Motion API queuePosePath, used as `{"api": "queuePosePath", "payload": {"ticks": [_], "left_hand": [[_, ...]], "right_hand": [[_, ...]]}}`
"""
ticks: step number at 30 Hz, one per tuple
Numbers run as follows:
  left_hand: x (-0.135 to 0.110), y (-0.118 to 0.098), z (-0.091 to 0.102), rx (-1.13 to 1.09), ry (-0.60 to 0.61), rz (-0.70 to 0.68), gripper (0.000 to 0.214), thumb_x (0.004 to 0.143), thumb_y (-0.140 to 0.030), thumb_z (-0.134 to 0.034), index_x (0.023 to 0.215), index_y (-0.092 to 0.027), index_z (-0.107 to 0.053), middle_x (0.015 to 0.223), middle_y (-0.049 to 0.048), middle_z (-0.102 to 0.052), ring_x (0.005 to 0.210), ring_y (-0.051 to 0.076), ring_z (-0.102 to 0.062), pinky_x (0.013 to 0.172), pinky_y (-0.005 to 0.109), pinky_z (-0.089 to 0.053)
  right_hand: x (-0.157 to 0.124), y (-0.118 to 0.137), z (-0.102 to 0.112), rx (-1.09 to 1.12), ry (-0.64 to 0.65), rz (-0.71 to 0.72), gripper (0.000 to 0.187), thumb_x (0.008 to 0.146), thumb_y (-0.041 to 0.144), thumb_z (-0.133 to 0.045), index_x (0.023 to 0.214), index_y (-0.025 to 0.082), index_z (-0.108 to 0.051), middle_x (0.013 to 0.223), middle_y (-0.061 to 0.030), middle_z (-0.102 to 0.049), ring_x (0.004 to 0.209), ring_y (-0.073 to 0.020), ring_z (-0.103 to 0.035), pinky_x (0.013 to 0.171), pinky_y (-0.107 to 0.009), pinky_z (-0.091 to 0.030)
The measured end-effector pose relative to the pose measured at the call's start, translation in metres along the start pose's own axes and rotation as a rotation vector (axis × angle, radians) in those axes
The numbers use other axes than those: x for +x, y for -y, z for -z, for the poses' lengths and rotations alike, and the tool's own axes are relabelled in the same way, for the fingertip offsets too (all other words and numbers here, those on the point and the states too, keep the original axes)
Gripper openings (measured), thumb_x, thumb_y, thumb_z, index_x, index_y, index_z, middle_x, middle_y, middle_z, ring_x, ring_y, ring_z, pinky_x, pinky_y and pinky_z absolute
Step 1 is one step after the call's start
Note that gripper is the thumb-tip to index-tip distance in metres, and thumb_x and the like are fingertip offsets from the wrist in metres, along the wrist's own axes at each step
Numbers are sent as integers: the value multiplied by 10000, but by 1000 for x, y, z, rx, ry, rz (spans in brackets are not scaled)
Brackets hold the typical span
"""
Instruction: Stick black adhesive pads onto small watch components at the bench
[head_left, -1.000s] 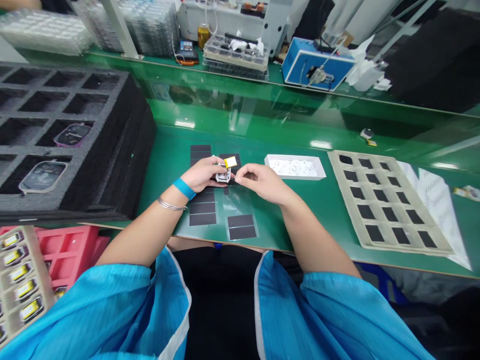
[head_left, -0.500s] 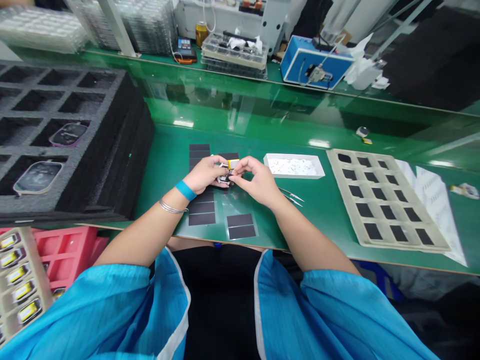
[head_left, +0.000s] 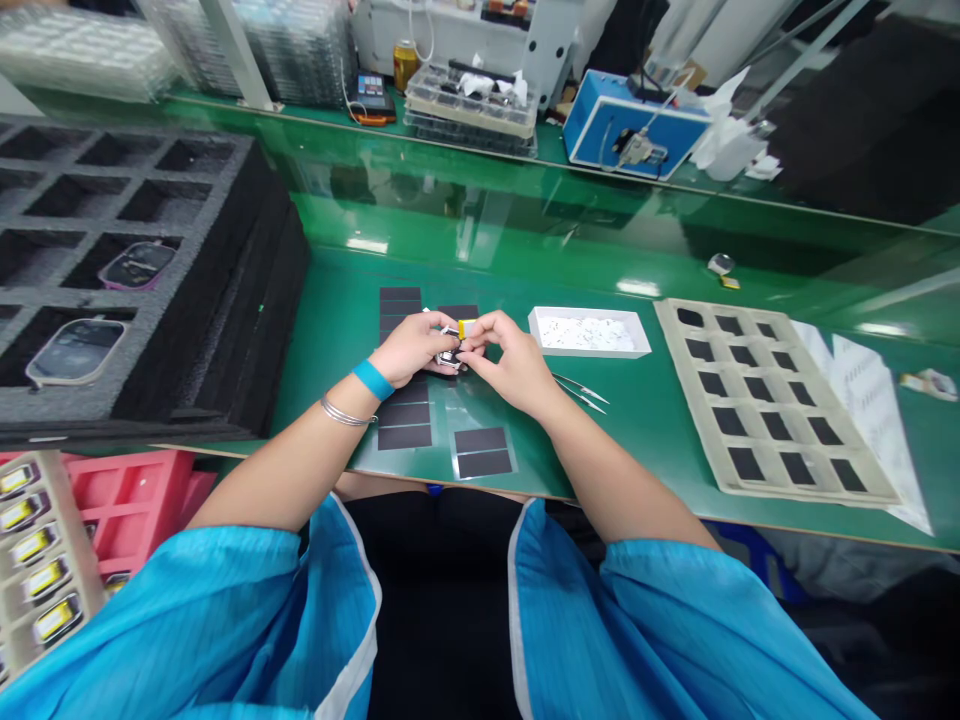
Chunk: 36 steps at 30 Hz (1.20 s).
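My left hand (head_left: 409,347) is closed around a small watch case (head_left: 448,357) with a pale metallic rim and dark inner parts. A yellow battery (head_left: 466,327) stands at the far side of the case. From the right, the bent fingers of my right hand (head_left: 517,365) pinch the battery, while its thumb tip lies against the case. My fingers hide much of both parts. Sheets of black adhesive pads (head_left: 405,413) lie under and around my left hand. Tweezers (head_left: 581,392) rest on the green mat, partly behind my right wrist.
A white box (head_left: 589,332) of tiny pieces stands beyond my right hand. Farther right lies a beige tray (head_left: 739,415) with black squares. Stacked black foam trays (head_left: 259,300) rise at left, above a red tray (head_left: 139,495) and a tray of battery-fitted cases (head_left: 71,560).
My right fingers have shifted slightly over the yellow battery and now cover more of it. My left hand keeps its hold on the case. The view has moved very little.
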<state>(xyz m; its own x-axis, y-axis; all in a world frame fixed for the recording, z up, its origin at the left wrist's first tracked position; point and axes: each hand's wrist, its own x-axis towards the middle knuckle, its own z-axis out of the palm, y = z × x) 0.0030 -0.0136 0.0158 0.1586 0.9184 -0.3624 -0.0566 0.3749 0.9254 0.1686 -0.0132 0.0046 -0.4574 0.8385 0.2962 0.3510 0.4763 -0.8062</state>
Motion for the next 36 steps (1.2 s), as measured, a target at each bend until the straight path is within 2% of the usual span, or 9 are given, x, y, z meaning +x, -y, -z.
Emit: {"api": "queuePosePath", "payload": {"ticks": [5, 9, 14, 17, 20, 22, 27, 32, 36], "left_hand": [[-1, -1, 0, -13, 0, 0, 120, 786, -18, -588, 809, -128, -544, 643, 16, -643, 529, 109, -625, 512, 217, -564], [0, 2, 1, -39, 6, -3, 121, 780, -25, -598, 796, -130, -539, 636, 13, -635, 533, 106, -620, 534, 230, -575], [4, 6, 2, -77, 0, -23, 155, 742, -35, -641, 790, -137, -534, 623, 2, -626, 533, 119, -627, 522, 241, -574], [4, 6, 2, -83, 8, -3, 160, 749, -50, -635, 800, -146, -518, 615, 9, -634, 566, 161, -671, 511, 237, -563], [4, 4, 1, -104, 37, 26, 163, 756, -83, -647, 823, -151, -516, 688, 40, -676, 618, 191, -703, 532, 252, -566], [3, 3, 2, -141, 69, 48, 165, 745, -78, -650, 840, -146, -534, 721, 45, -685, 642, 189, -710, 588, 275, -583], [5, 5, 5, -209, 181, 59, 309, 662, 44, -620, 909, -129, -555, 803, 49, -698, 737, 187, -729, 723, 277, -586], [9, 12, 5, -151, 115, 51, 230, 703, -20, -661, 885, -128, -569, 726, 46, -680, 630, 166, -695, 634, 271, -581], [10, 9, 4, -233, 96, 109, 184, 722, -11, -582, 862, -114, -643, 691, 35, -663, 605, 120, -649, 664, 267, -588]], "right_hand": [[-1, -2, -3, -52, -4, 8, 217, 794, 178, -629, 943, 222, -476, 838, 16, -680, 731, -152, -646, 842, -351, -458], [-2, -1, -7, -217, -27, 70, 204, 783, 130, -638, 918, 212, -507, 825, 8, -667, 740, -164, -626, 881, -382, -431], [-1, -4, -9, -362, -189, 99, 235, 745, 179, -709, 932, 197, -567, 1017, -93, -645, 1006, -264, -575, 878, -416, -454], [5, -16, -7, -167, -263, -96, 376, 686, 285, -780, 991, 182, -586, 1062, -101, -643, 938, -243, -603, 832, -401, -497], [10, -29, -7, 151, -194, -282, 272, 753, 397, -711, 899, 186, -619, 870, -42, -686, 773, -183, -641, 757, -347, -523], [11, -32, -8, 258, -191, -303, 229, 776, 411, -674, 820, 190, -633, 768, -16, -687, 725, -169, -653, 735, -326, -525], [7, -22, -10, 180, -306, -228, 184, 772, 371, -679, 813, 192, -677, 780, -13, -708, 687, -158, -648, 680, -302, -514], [2, -13, -15, -143, -348, -50, 93, 806, 284, -654, 778, 200, -682, 797, -17, -720, 754, -167, -642, 776, -326, -492], [1, -12, -17, -463, -280, 162, 133, 838, 207, -592, 722, 195, -656, 727, -26, -694, 750, -186, -606, 854, -379, -432]]}}
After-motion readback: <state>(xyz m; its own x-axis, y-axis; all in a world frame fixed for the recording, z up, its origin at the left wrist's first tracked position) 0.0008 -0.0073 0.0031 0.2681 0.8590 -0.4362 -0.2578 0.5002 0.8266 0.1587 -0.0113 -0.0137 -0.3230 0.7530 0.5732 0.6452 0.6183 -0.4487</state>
